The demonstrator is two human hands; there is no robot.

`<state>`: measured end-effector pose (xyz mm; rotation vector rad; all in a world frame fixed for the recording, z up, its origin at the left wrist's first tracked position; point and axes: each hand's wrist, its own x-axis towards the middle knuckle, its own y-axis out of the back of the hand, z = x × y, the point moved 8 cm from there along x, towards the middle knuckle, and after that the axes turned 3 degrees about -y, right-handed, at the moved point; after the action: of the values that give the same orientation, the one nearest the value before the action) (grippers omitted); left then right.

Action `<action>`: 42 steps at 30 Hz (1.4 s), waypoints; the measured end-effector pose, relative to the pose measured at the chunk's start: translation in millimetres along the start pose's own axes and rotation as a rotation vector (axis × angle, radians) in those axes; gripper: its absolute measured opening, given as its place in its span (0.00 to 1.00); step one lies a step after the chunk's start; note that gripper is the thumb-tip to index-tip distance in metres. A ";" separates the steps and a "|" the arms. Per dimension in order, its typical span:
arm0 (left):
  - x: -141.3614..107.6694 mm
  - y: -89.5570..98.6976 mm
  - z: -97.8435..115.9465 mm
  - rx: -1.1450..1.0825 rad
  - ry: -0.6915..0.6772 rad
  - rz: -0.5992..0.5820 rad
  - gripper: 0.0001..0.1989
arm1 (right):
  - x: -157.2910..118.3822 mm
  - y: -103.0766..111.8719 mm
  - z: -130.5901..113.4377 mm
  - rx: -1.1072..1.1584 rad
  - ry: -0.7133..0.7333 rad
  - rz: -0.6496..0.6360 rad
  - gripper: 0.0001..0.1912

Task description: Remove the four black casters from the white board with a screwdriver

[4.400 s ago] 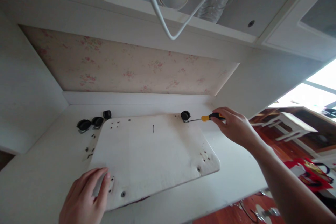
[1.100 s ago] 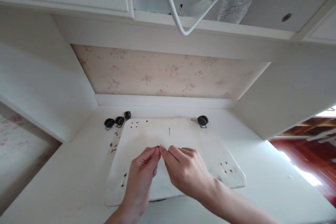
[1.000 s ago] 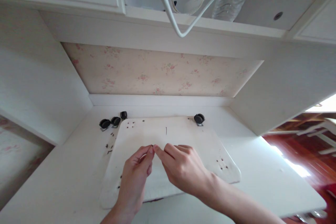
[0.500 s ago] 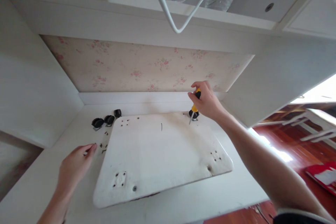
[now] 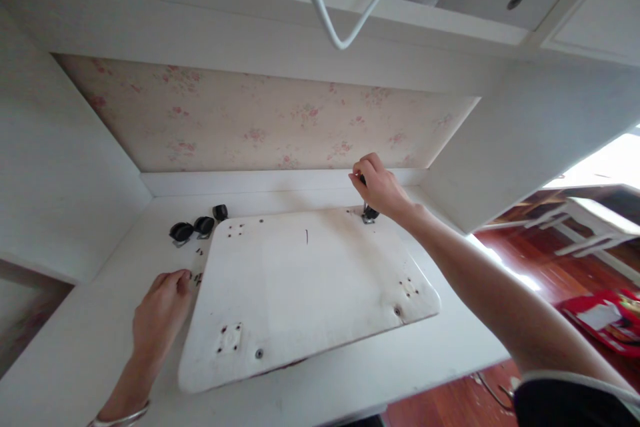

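A white board [image 5: 310,287] with rounded corners and groups of screw holes lies flat. My right hand [image 5: 380,187] is wrapped round a screwdriver [image 5: 363,180], whose shaft points down at a black caster [image 5: 371,213] on the board's far right corner. Beside the board's left edge, my left hand [image 5: 164,303] has its fingers pressed together; whatever may be between them is hidden. It is close to some small dark screws [image 5: 199,279]. Three loose black casters, one of them an upright one [image 5: 220,212], stand beyond the board's far left corner.
White cabinet walls enclose the work surface [image 5: 280,400] on both sides. Overhead hangs a white wire loop [image 5: 341,40] below an open shelf. At the right, a white stool [image 5: 595,220] and a red item [image 5: 603,320] are on the reddish floor.
My left hand has moved right, closer to the screws and the board. My right hand now holds the screwdriver more upright over the caster. The view has shifted slightly.
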<state>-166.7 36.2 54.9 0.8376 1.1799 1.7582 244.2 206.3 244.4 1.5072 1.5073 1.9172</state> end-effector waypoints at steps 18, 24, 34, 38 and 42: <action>-40.1 -20.6 3.6 -0.667 0.289 -0.087 0.27 | -6.3 11.0 3.8 0.068 -0.049 0.063 0.06; -39.1 -16.2 4.9 -0.653 0.247 -0.062 0.25 | -8.9 12.8 6.3 0.070 -0.066 0.085 0.06; -36.5 -22.2 0.2 -0.625 0.235 -0.052 0.29 | -3.6 10.2 14.6 -0.010 -0.104 0.112 0.06; -36.1 -21.1 0.7 -0.657 0.248 -0.049 0.28 | -0.4 9.2 4.7 -0.091 -0.111 -0.012 0.10; -35.9 -19.0 1.2 -0.667 0.260 -0.027 0.26 | 5.4 23.6 10.3 -0.407 -0.286 -0.151 0.26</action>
<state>-145.2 8.2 34.8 0.1999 0.6662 2.0937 259.0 205.9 266.2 1.3670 1.0046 1.7042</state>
